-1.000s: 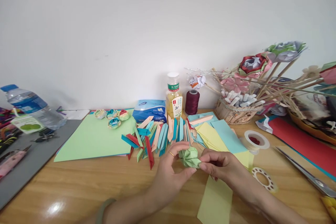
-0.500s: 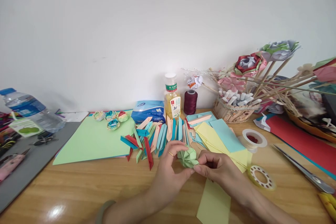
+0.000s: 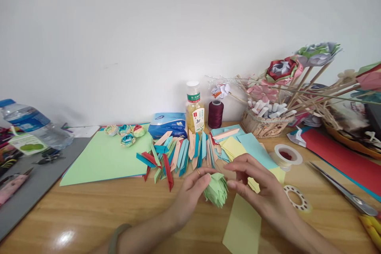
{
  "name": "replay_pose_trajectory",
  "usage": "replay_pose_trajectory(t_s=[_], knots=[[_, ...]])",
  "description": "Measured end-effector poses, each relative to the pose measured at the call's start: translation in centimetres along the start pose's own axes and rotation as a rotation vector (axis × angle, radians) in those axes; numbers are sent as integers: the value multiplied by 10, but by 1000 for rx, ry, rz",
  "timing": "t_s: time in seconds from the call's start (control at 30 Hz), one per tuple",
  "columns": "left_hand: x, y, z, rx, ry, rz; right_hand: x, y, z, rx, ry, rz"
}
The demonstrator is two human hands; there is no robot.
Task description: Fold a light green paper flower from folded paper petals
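Note:
A light green folded paper flower (image 3: pixel 216 191) with many pointed petals is held above the table, tilted downward. My left hand (image 3: pixel 190 196) grips it from the left, the thumb and fingers closed at its upper side. Just to its right is my right hand (image 3: pixel 256 184), thumb and fingers apart, with the fingertips close to the petals and nothing visible between them. Below lies a pale yellow paper sheet (image 3: pixel 242 224). Behind the hands spreads a row of folded paper strips (image 3: pixel 184 152) in blue, red, peach and green.
Small paper flowers (image 3: pixel 127 139) rest on green sheets (image 3: pixel 101 158) at left. A tissue pack (image 3: pixel 167 125), a drink bottle (image 3: pixel 195 107) and a maroon thread spool (image 3: pixel 216 115) stand at the wall. Scissors (image 3: pixel 342 188), a tape roll (image 3: pixel 296 198) and a basket (image 3: pixel 264 125) are at right.
The green paper flower has been turned so its petals point down and right. My right hand has let go of it and opened, while my left thumb moved up onto the flower.

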State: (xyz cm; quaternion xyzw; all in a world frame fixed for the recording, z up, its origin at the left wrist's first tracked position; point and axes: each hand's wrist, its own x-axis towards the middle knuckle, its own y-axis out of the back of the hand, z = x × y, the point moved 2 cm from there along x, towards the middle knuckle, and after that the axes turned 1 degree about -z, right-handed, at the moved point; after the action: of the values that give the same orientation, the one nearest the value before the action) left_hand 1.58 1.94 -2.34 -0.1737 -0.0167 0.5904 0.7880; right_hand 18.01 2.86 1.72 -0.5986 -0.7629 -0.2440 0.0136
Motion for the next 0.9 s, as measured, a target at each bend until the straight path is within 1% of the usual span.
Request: replay_pose_trajectory(t_s=[0.03, 0.1, 0.17, 0.27, 0.43, 0.6, 0.8, 0.9], knots=[[0, 0, -2, 10, 22, 1, -1, -2, 0, -5, 35, -36], [0, -1, -4, 8, 58, -34, -1, -5, 3, -18, 36, -85], [0, -2, -5, -33, 73, -96, -1, -6, 6, -33, -11, -82], [0, -4, 0, -79, 46, -171, -1, -4, 9, -63, -70, -41], [-1, -6, 7, -67, 70, -126, 0, -3, 7, -69, -127, -33], [2, -5, 3, -71, 80, -70, 2, -4, 9, -19, -208, -62], [5, -1, -1, -78, 117, 8, 1, -6, 14, 21, -260, -69], [5, 1, -1, -65, 128, 43, 1, -7, 14, 76, -325, -103]])
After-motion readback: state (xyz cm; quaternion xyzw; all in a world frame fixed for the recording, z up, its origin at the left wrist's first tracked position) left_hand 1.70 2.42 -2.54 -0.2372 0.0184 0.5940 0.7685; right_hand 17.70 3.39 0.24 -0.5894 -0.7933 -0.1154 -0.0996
